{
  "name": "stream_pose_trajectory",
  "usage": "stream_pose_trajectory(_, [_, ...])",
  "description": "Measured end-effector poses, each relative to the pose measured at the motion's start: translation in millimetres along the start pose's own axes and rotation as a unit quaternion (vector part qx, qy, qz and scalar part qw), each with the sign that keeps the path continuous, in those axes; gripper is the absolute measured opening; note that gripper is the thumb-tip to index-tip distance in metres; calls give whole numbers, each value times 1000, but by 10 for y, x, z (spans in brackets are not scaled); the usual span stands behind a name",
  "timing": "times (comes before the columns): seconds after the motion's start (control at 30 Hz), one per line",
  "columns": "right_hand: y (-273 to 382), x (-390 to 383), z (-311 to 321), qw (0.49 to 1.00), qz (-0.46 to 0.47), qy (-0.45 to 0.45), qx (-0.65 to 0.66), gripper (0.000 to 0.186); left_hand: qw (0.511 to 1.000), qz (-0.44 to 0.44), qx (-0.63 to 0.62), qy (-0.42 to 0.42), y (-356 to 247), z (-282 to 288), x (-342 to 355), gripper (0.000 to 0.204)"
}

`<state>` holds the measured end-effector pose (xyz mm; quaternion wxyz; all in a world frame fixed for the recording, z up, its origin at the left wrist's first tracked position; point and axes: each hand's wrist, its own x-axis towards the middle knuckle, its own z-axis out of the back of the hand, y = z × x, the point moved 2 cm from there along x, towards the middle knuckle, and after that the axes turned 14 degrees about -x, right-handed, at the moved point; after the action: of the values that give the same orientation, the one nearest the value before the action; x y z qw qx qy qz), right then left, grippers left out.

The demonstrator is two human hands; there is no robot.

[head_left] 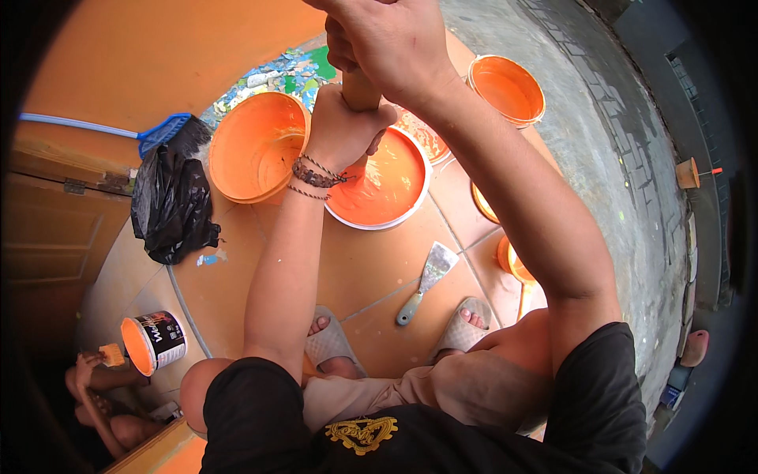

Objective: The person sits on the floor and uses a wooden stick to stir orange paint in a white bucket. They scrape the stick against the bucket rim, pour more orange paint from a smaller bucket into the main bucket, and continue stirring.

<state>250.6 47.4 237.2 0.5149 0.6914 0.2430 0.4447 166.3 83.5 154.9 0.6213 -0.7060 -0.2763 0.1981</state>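
Observation:
Both my hands grip a thick wooden stick [361, 90] that stands nearly upright over a wide bucket of orange paint [393, 193]. My right hand [399, 49] is closed round its upper part, near the top of the view. Lower down, my left hand [347, 126] is wrapped round it, just above the paint. The stick's lower end is hidden behind my left hand and wrist. Streaks mark the paint's surface. To the left stands an orange-stained bucket [245, 158] with its inside showing. A putty knife [428, 283] lies on the tiles between the paint and my feet.
Another orange-coated bucket [505, 88] stands far right; smaller orange containers [512, 259] sit beside my right arm. Paint flakes [272, 75] litter the far floor. At left are a black plastic bag [170, 201], a blue broom [162, 134] and a co-worker's hand [85, 370] near a paint pail [167, 338].

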Motion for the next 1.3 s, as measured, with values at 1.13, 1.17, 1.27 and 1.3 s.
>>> stream_pose_trajectory(1.13, [-89,24,14,1000,23,-2,-13,33,1000,28,12,5,66,31,-8,22])
stream_pose_trajectory(1.17, [-28,28,1,1000,13,8,17,35,1000,14,25,7,12,39,4,21])
stream_pose_trajectory(1.27, [125,31,-40,999,29,1,-23,37,998,-47,25,-14,-76,33,49,22])
stream_pose_trajectory(1.3, [164,35,-61,997,65,7,-42,37,998,-58,24,-23,-72,33,68,22])
